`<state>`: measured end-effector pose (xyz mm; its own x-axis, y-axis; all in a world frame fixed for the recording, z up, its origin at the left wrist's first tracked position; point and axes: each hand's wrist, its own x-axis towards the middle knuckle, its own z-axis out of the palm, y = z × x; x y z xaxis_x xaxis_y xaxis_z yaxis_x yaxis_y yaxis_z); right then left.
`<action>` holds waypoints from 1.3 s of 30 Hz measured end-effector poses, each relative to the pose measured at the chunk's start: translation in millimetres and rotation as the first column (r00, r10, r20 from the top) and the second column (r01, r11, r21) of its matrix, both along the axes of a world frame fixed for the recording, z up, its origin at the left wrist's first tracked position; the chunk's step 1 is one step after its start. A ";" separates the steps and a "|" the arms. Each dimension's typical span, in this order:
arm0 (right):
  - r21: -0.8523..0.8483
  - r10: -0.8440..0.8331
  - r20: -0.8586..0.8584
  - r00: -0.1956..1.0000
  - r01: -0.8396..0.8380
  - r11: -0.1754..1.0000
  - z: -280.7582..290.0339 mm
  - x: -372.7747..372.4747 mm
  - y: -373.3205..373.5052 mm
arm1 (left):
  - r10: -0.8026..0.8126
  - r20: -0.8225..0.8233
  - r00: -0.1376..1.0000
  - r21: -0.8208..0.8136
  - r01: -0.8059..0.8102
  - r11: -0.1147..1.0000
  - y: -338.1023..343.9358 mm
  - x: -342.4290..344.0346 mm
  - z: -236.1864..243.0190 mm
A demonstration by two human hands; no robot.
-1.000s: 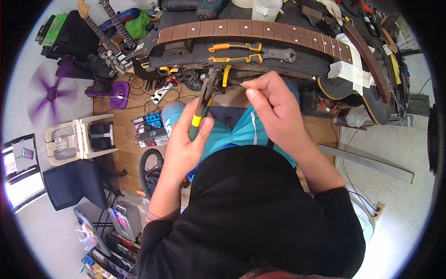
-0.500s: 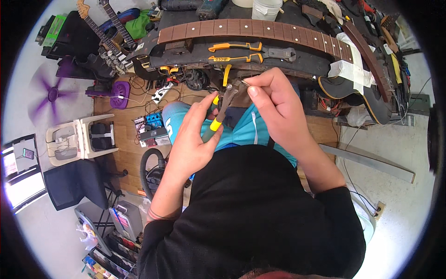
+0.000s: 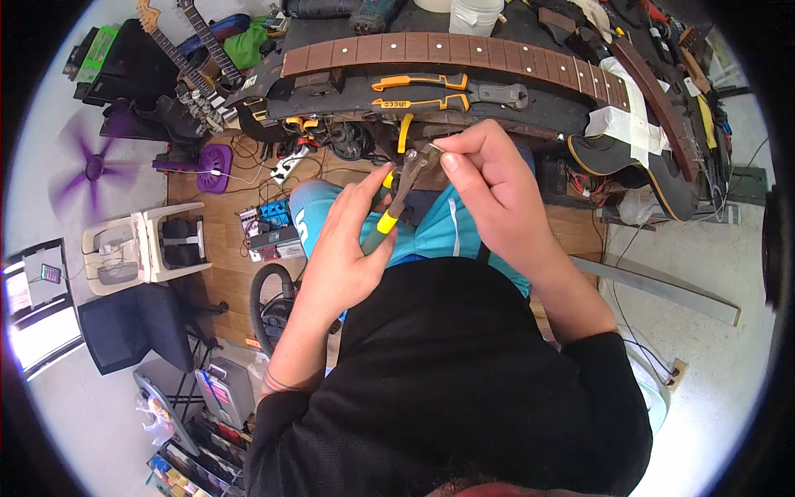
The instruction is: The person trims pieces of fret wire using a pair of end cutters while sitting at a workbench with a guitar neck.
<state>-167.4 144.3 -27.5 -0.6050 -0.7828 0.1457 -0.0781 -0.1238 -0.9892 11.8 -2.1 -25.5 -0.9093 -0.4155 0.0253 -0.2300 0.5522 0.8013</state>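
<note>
My left hand [image 3: 348,236] is wrapped round the handles of metal pliers [image 3: 406,184] with green and yellow grips. The pliers point up and to the right, their jaws beside the fingertips of my right hand [image 3: 497,186]. Between thumb and index finger, that hand pinches a small thin metal piece [image 3: 436,147] at the jaws. Its exact kind is too small to make out. Both hands are above my lap, just in front of the workbench edge.
On the dark workbench lie orange-and-black cutters [image 3: 447,94] and a long guitar neck [image 3: 414,50] with a fretted brown fingerboard. A black guitar body [image 3: 662,178] with white tape is at the right. Power strip [image 3: 290,164] and cables are on the floor, left.
The pliers' handles have spread slightly apart in my left hand, which has shifted a little. My right hand keeps its pinch in nearly the same place.
</note>
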 end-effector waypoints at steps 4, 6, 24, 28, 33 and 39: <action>-0.019 -0.007 -0.010 1.000 0.007 1.000 0.5 0.4 -1.3 | -0.015 -0.008 1.000 -0.014 0.015 1.000 -1.0 -1.1 1.5; -0.015 -0.010 -0.020 1.000 0.010 1.000 -0.5 0.1 -1.5 | -0.012 0.000 1.000 0.001 0.012 1.000 -1.3 -1.0 2.7; 0.039 -0.034 -0.209 0.977 0.043 0.998 -9.8 -3.8 -0.3 | 0.020 0.039 0.999 0.084 -0.023 0.996 2.7 3.2 -2.6; 0.053 -0.028 -0.201 0.979 0.040 0.998 -9.4 -3.2 1.0 | 0.054 0.076 0.996 0.061 -0.059 0.996 5.6 3.2 -2.6; -0.001 -0.074 -0.143 0.987 0.075 0.997 -5.4 -2.7 0.7 | 0.138 0.049 0.989 0.086 -0.142 0.986 5.6 0.6 4.3; -0.019 -0.050 -0.018 0.999 0.050 0.999 -1.1 -2.4 1.3 | 0.085 0.002 0.996 0.062 -0.085 0.994 -1.4 -3.1 3.9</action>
<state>-169.9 145.6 -28.6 -0.6403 -0.7486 0.1718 -0.1033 -0.1377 -0.9851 8.7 -3.6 -21.6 -0.8706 -0.4919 -0.0022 -0.2731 0.4797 0.8339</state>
